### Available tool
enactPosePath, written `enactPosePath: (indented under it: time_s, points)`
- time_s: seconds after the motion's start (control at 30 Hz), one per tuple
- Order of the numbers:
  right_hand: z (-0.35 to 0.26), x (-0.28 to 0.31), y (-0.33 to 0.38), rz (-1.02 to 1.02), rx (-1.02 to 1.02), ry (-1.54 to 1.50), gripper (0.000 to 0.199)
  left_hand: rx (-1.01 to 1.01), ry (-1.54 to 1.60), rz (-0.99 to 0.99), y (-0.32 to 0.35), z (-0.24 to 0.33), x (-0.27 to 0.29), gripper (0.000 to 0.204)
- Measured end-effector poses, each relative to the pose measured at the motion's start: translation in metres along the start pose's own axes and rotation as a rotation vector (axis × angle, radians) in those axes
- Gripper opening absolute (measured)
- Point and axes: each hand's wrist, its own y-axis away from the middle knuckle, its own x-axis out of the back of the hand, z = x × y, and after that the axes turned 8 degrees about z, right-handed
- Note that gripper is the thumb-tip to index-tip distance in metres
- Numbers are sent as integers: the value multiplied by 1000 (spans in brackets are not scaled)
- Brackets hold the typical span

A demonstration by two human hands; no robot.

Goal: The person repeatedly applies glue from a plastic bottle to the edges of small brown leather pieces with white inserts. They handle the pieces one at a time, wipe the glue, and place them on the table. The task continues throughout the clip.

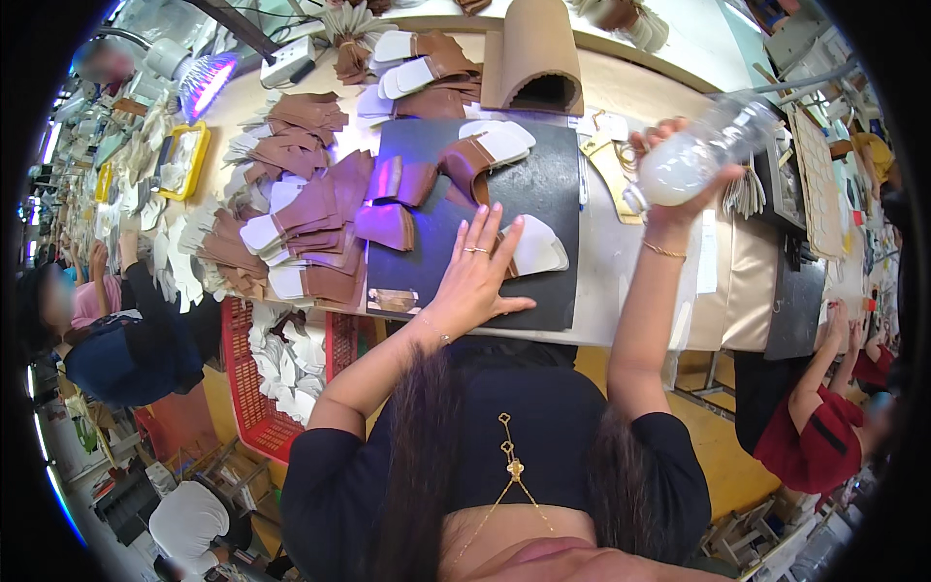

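One pale table [606, 281], black board [558, 194] on near side, tons of brown-and-white pieces [325, 218] heaped left. Clear bottle [684, 160] tilted at right, gripped by right hand [690, 201]. Left hand [473, 272] flat, grasping nothing, beside white-ended piece [536, 249].

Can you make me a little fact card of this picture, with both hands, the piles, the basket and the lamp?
Left hand: spread over a brown-and-white piece on the black board
Right hand: gripping a tilted clear bottle, whitish inside
Piles: brown and white pieces, left of the board
Basket: red, holding white pieces
Lamp: lit, purplish
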Motion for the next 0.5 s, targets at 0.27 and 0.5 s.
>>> enactPosePath:
  time_s: [0.27,0.5]
  points:
    - [15,-53,90,508,231,1070,90,-76,111,261,35,-27,-19,50]
    - [47,-87,97,478,385,1178,86,34,15,229,17,11,-35,42]
